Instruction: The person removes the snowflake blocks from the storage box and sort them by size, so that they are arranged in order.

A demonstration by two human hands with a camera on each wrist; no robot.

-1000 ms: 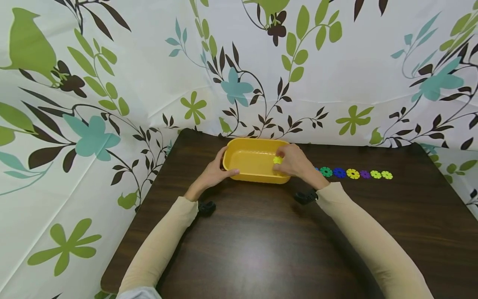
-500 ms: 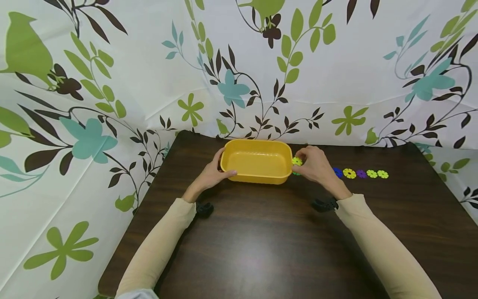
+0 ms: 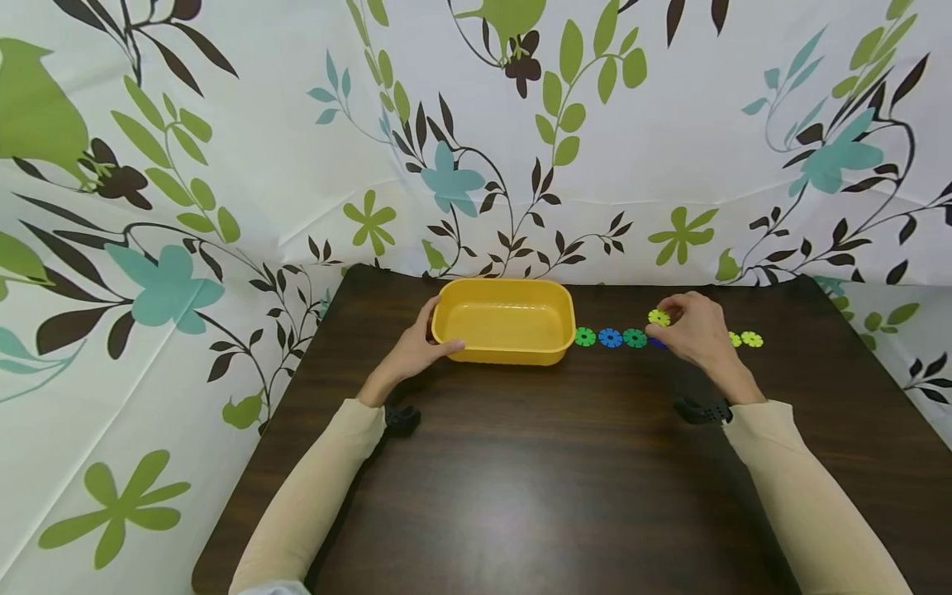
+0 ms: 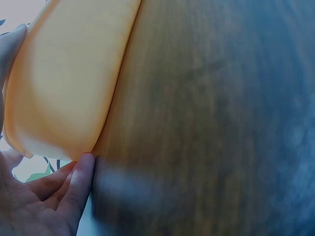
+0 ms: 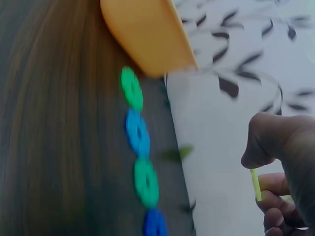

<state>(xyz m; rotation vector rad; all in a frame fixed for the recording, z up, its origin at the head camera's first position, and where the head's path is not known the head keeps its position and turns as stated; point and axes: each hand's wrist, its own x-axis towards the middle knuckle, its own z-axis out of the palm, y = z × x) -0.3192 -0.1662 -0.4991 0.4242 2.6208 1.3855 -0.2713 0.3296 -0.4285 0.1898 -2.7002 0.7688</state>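
A yellow plastic tub (image 3: pixel 502 355) stands toward the back of the table, with only its bare bottom showing inside. My left hand (image 3: pixel 413 347) grips its left end, thumb at the front rim and fingers round the outer side. Between thumb and fingertips my right hand (image 3: pixel 699 332) pinches a yellow-green flower-shaped disc (image 3: pixel 659 317), raised over the row of similar discs. In the right wrist view that disc (image 5: pixel 256 186) is seen edge-on. The row begins at the tub's right end with a green disc (image 3: pixel 585 337), a blue disc (image 3: pixel 611 338) and a teal-green disc (image 3: pixel 635 338). My right hand hides the row's middle.
At the row's right end lies a yellow-green disc (image 3: pixel 752 340). The dark wood table (image 3: pixel 506 463) runs back to a white leaf-patterned cloth (image 3: pixel 476 124) hung behind and at the left. Black straps sit on both wrists.
My right hand has moved from inside the tub, out over its right rim and rightward along the row, still pinching the yellow-green disc. My left hand keeps its grip on the tub.
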